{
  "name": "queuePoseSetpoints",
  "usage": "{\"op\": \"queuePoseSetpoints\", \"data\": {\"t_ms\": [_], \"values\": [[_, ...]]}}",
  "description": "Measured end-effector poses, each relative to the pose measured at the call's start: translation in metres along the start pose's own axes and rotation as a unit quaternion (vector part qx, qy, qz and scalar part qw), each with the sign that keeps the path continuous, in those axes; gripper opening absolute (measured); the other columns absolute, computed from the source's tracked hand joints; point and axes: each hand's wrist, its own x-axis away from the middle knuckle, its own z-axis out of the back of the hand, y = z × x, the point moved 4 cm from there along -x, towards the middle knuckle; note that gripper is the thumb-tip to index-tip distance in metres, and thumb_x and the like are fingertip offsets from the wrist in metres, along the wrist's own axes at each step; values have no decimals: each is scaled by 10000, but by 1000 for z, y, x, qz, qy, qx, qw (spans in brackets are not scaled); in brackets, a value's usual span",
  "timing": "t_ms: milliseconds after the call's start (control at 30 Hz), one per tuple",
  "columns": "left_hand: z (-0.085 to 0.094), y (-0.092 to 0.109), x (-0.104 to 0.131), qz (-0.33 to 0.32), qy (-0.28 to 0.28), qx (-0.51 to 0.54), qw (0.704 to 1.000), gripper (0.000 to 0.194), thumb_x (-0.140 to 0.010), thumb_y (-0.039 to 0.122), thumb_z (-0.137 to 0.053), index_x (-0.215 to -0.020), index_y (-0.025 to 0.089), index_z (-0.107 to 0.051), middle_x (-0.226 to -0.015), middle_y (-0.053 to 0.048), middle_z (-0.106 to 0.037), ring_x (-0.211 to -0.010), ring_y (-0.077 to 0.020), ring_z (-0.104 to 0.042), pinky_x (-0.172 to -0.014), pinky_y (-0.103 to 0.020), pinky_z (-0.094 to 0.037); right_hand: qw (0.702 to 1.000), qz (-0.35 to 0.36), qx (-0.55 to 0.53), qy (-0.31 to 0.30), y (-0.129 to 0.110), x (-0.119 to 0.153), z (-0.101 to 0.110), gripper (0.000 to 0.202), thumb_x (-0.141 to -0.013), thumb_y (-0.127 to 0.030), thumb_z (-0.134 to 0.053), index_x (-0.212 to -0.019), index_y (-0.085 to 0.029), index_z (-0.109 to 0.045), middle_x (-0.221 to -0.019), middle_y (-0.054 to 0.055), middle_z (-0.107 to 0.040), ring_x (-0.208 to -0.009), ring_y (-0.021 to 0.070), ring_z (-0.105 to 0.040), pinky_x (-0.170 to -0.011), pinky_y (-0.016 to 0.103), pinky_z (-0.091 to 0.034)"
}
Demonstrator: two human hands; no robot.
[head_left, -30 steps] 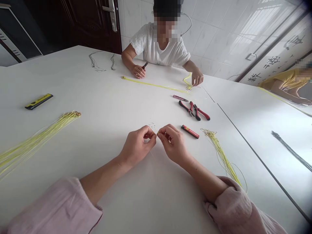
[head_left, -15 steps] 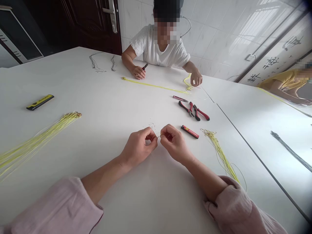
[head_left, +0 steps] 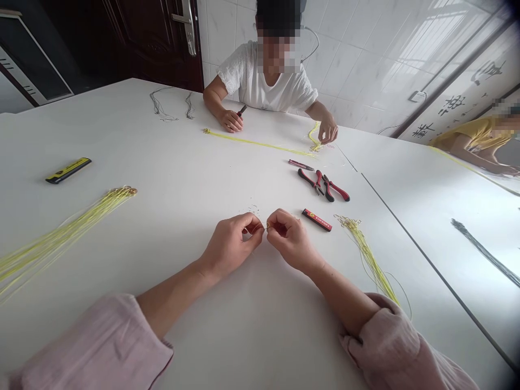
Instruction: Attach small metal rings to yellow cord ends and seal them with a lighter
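My left hand (head_left: 233,244) is closed in a pinch, with a thin yellowish cord showing between thumb and forefinger. Fingertip to fingertip with it, my right hand (head_left: 293,238) pinches a small gold-coloured piece, mostly hidden by the fingers. Just beyond the hands, tiny dark crumbs (head_left: 254,208) lie on the white table (head_left: 260,325). A red lighter (head_left: 317,220) rests right of my right hand. Beside it lies a bundle of yellow cords (head_left: 371,260) with metal loops at its far end.
Two red-and-black pliers (head_left: 325,185) and red snips (head_left: 301,164) lie ahead. To the left are a yellow-black cutter knife (head_left: 68,170) and another yellow cord bundle (head_left: 89,219). A person in white (head_left: 268,81) works opposite; a person in yellow (head_left: 475,138) sits at right. Dark cords (head_left: 483,252) lie right of the table seam.
My fingertips have drawn slightly closer together, and the cord piece between them shows less. The person opposite has shifted the hand at the yellow cords a little.
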Motion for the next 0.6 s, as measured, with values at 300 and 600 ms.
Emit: {"op": "queuePoseSetpoints", "data": {"t_ms": [300,600], "values": [[4,-5,0,64,-3,56,996,154,-834,311,-508,-718,212,-529,-685,23,-566,-619,-115,-513,-530,-224,-396,997,25,61,31,0,-2,6,79,-781,-175,-493,-755,-189,-567,-776,11,-549,-596,100,-414,-560,255,-345],[4,-11,-2,101,4,135,986,208,-829,385,-532,-729,203,-549,-728,-1,-602,-704,-144,-568,-587,-243,-444,974,-148,-171,-14,16,-1,-5,271,-771,-433,-623,-849,-176,-663,-598,-14,-481,-531,96,-381,-477,234,-310]]}}
